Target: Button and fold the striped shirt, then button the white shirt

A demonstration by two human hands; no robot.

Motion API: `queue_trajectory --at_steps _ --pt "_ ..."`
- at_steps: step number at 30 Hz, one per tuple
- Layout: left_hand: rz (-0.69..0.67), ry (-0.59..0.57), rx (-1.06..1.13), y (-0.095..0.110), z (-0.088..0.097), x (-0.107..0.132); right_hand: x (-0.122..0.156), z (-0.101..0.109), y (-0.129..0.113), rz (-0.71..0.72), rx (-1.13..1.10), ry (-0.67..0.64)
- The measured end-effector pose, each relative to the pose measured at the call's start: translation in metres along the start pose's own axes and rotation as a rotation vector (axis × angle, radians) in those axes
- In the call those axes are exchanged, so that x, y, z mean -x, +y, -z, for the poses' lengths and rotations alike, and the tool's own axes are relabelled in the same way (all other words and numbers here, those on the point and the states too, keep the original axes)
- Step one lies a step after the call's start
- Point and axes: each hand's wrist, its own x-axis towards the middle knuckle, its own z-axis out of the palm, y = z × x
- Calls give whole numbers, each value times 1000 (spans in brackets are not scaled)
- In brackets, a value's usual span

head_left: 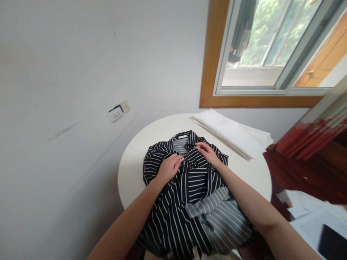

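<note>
A black shirt with white stripes (173, 202) lies spread over a round white table, its collar toward the wall and its lower part hanging over the near edge. My left hand (169, 168) rests on the front below the collar, fingers closed on the cloth near the placket. On the other side, my right hand (207, 152) pinches the shirt at the collar's right edge. The greyish inner side of the fabric shows at the lower right, where part of the shirt is turned over. Small details under the fingertips are hidden.
A folded white cloth (233, 133) lies at the back right of the round table (130, 173). Behind are a wall socket (115, 115) and a wood-framed window (206, 72). Papers (320, 216) and a dark flat object (333, 243) sit at lower right, below a curtain (311, 126).
</note>
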Motion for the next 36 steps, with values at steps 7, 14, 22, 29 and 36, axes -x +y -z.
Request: queue_trajectory --at_steps 7,14,22,29,36 --pt "36 -58 249 -14 -11 -5 28 -30 -41 341 264 -363" --pt "67 -249 338 -14 -10 -5 33 -43 -25 285 258 -305" --pt "60 -291 378 -15 -10 -5 30 -41 -20 230 164 -300" --pt "86 -212 378 -18 -7 -9 28 -42 -29 220 107 -117" --pt "178 101 141 -37 16 -20 10 -15 -16 43 63 175"
